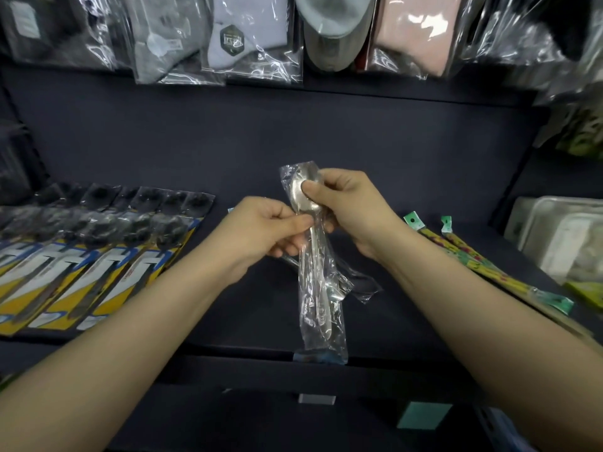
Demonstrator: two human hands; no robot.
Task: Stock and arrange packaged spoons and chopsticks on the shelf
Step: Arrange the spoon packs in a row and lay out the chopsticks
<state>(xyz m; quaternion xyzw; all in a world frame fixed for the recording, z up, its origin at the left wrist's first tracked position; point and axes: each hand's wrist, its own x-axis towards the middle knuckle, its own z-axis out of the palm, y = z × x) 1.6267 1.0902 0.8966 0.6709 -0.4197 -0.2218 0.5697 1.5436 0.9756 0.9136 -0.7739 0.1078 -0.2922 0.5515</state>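
A clear plastic pack of metal spoons (318, 288) hangs upright over the middle of the dark shelf (424, 177). My right hand (346, 207) grips its top, thumb pressed on a spoon bowl. My left hand (270, 228) pinches the pack just below, at the spoon necks. A second clear pack (362, 285) sticks out behind it, lower right. A row of yellow, blue and white carded utensil packs (85, 256) lies flat on the shelf at the left. Yellow patterned chopstick packs (483, 262) with green tabs lie on the right.
Bagged socks (248, 40) and other bagged goods hang above the shelf. Pale plastic containers (561, 236) stand at the right end. Price label holders (316, 398) sit on the shelf's front edge below my arms.
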